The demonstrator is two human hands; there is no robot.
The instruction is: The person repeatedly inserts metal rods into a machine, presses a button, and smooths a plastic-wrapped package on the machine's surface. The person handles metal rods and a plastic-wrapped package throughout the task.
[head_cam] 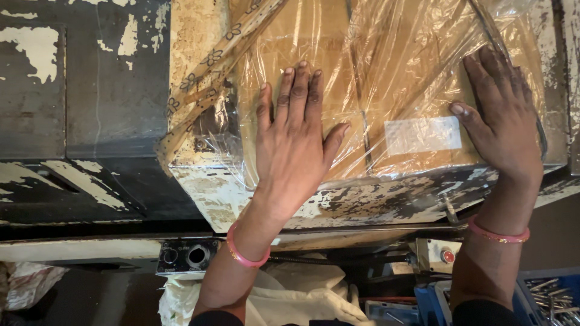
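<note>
Both hands lie flat, palms down, fingers extended and slightly spread, pressing on a cardboard box (338,108) that is covered in clear plastic film (399,54); neither hand is closed around anything. The left hand (293,145) rests near the box's near edge, thumb angled out toward the right hand, with a pink bangle (241,253) on its wrist. The right hand (498,121) presses the box's right end, its thumb pointing inward toward a white label (423,134) that sits between the two hands under the film. The box rests on a worn machine platen (362,199) with flaking cream paint, directly beneath both palms. Beyond the left hand's little finger, a strip of film printed with a flower pattern (211,66) runs diagonally across the box's left corner and hangs loose there. As far along as can be judged: the film already drapes the whole visible top of the box, but it is wrinkled and slack (most plainly at that left corner), so it does not appear drawn tight or sealed. Below the wrists, a control panel with round sockets (184,256) sits under the left forearm, a red push button (447,256) lies just inside the right wrist, and a blue bin of metal parts (547,296) stands outside the right forearm.
</note>
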